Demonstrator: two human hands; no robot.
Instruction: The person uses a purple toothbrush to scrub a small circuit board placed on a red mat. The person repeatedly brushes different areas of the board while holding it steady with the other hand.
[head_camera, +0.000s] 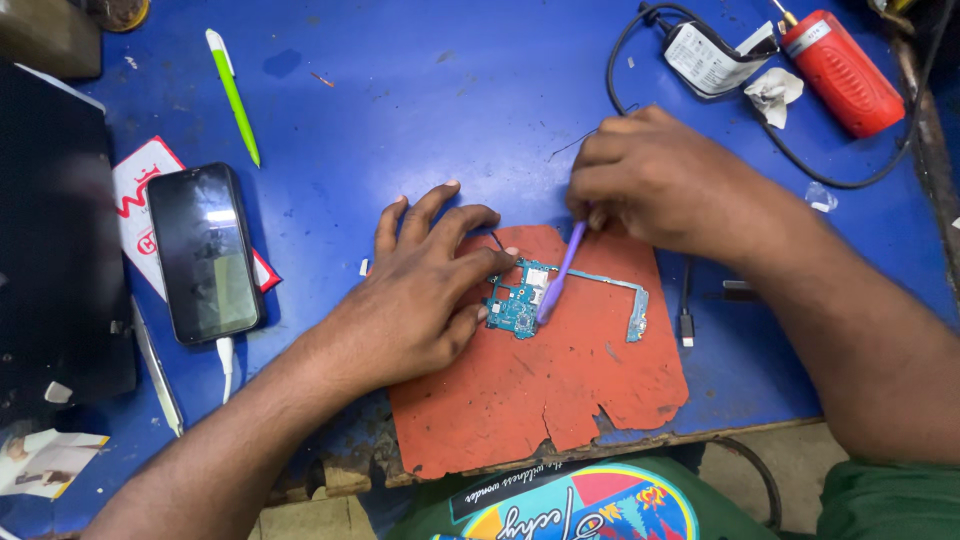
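- Right now, L hand (425, 290) lies flat w/ fingers spread, thumb & forefinger tips pinning the small teal phone circuit board (520, 300) on the worn red-orange rubber mat (540, 390).
- R hand (655, 180) closed round a thin purple plastic pry stick (556, 280), tip touching board, just beside L fingertips.
- Black smartphone (205, 252) w/ white cable sits well left of L hand.
- Red cylinder tool (842, 72) beyond R hand.

Setting: small electronics repair bench, phone-repair workshop type. Evidence: worn blue worktable (420, 120), surface scratched and chipped at the front edge; torn red work mat (560, 390) carrying a bare teal circuit board (525, 300); purple plastic pry tool (558, 280); red handheld heating tool (842, 72) with black cable (800, 160); smartphone (204, 252) on a white charging lead; green-and-white pen (232, 92); loose connector cable (686, 322).
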